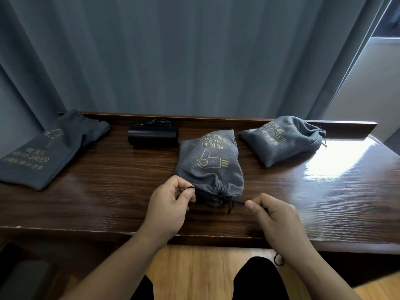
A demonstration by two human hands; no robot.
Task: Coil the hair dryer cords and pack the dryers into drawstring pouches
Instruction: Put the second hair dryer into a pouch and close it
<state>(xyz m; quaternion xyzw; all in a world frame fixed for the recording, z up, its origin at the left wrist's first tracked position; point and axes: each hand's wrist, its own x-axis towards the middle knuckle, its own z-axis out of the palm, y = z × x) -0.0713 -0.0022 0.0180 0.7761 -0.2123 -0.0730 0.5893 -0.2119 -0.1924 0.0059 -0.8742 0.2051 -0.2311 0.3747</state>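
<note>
Dark wooden desk (108, 204), near edge: a black drawstring (237, 203) is pinched by the right hand (273, 215) and its other end by the left hand (168, 204), either side of the cinched mouth of a filled grey pouch (208, 167) lying at centre. Farther back, a black hair dryer (152, 135) with coiled cord is seen, a closed second pouch (281, 140) at right, a flat pouch (49, 150) at left. Blue-grey curtains (173, 55) are hung behind.
</note>
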